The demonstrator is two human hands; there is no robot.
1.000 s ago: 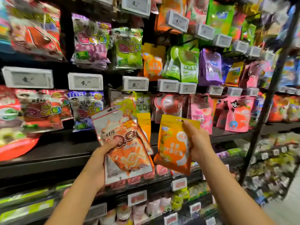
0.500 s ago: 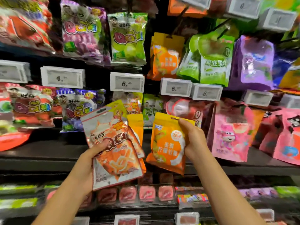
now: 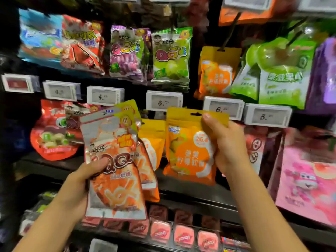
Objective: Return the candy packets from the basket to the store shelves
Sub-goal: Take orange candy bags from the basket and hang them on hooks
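Head view showed me my right hand, fingers pinching the orange pouch at its top, below the hook with the same pouches. My left hand gripped a fan of packets. I judged the thumb could cover the hanging hole, and the fan could slip apart.

Dark store shelving, white price tags along edges; dim light.
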